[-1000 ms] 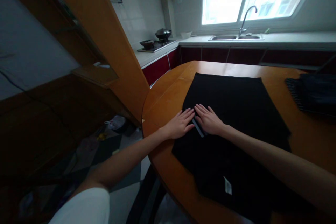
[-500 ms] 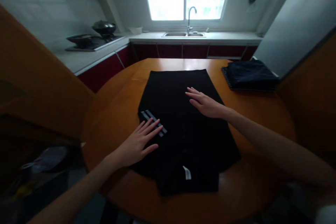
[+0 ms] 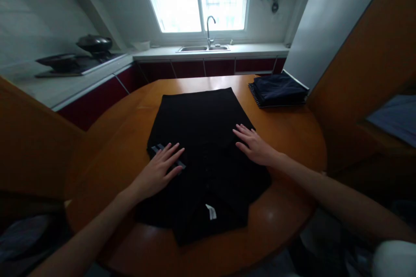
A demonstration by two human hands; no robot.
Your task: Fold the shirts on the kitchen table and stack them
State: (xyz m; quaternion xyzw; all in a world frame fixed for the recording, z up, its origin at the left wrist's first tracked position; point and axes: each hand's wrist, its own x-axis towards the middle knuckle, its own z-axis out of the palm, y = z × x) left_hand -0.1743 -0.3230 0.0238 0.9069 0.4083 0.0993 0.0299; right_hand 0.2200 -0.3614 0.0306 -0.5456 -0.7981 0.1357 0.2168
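A black collared shirt (image 3: pixel 198 117) lies spread on the round wooden table (image 3: pixel 289 138), its collar toward me and its hem at the far side. A small white label (image 3: pixel 211 212) shows inside the collar. My left hand (image 3: pixel 159 169) rests flat on the shirt's left sleeve area, fingers spread, partly covering two grey stripes (image 3: pixel 156 149). On the right side of the shirt lies my right hand (image 3: pixel 255 145), open with the palm down near the garment's edge. Neither hand grips the cloth.
Dark folded clothes (image 3: pixel 279 88) are stacked at the table's far right. Beyond the table, a counter holds a sink (image 3: pixel 203 48) with a faucet under a window. A wok (image 3: pixel 94 44) and a pan stand on the stove at left. A tall pale panel (image 3: pixel 338 13) rises on the right.
The view has turned to the right, so the scene sits further left. My right hand has moved from above the shirt's middle toward its right edge. My left hand stays at the stripes.
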